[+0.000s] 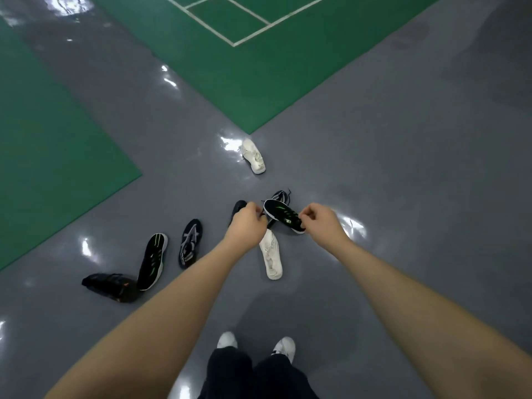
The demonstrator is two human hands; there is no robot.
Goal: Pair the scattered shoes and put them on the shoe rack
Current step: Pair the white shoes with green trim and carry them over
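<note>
Grey gym floor (374, 182), shoes scattered. My R hand (322, 223) fingers pinch black-green shoe (283, 216); L hand (249, 226) fingers curled on black shoe (238, 207).

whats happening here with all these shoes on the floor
A person is sorting scattered shoes on a gray floor. The right hand holds a black shoe with green stripes; the left hand holds another dark shoe. Its likely mate, a black-and-green shoe, and two white shoes lie loose. No rack is in view.
</note>
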